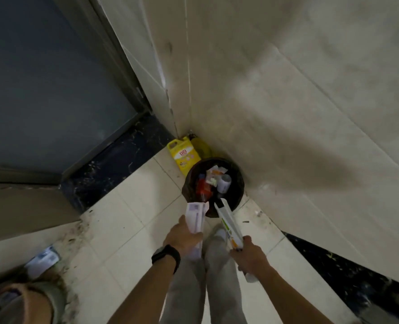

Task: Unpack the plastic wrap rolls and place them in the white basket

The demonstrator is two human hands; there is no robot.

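Our left hand (183, 237) is clamped around a purple-and-white box (195, 218), and our right hand (252, 256) grips a green-and-white box (228, 224) the same way. Both box ends reach just past our fingers to the near rim of a dark trash bin (237, 183). A yellow jug (184, 156) stands beyond it.

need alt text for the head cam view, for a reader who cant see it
A person's left hand and right hand each hold a long carton over a dark round bin of rubbish in a tiled corner, beside a yellow jug.
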